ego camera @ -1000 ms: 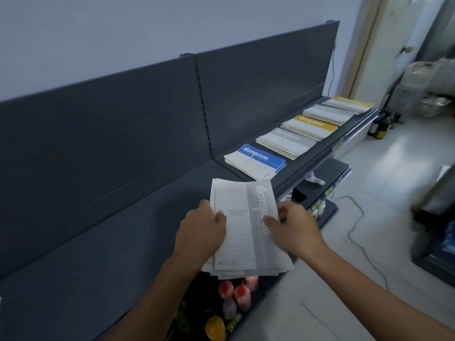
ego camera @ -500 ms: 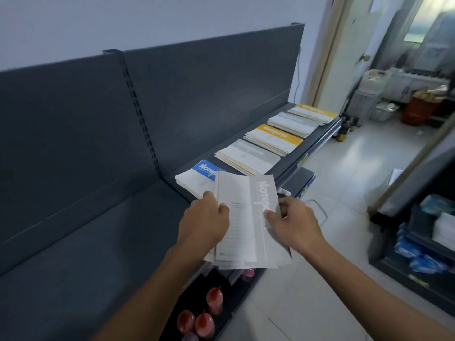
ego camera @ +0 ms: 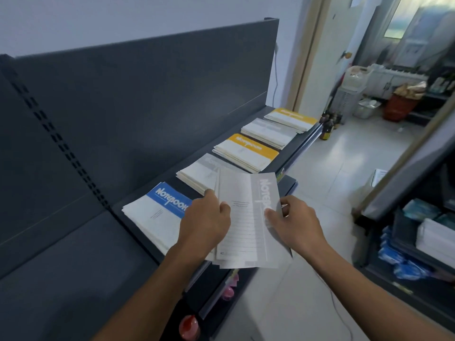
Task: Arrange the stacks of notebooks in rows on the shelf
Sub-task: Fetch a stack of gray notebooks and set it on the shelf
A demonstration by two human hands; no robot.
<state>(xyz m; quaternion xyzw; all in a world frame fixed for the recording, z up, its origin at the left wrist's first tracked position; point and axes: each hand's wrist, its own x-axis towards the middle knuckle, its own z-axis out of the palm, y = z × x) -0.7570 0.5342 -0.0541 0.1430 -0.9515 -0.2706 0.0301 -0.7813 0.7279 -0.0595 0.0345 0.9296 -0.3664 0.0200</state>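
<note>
Both hands, left (ego camera: 205,223) and right (ego camera: 294,226), grip a grey notebook stack (ego camera: 246,222) by its sides.

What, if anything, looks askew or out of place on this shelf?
The blue-banded stack is fanned, its lower notebooks splayed sideways. The held grey stack is also uneven at its near edge.

Both hands, left hand (ego camera: 205,226) and right hand (ego camera: 294,226), grip a grey stack (ego camera: 246,222) above the shelf (ego camera: 73,267) edge. Five stacks lie in a row on the shelf; the nearest is blue (ego camera: 157,212).
</note>
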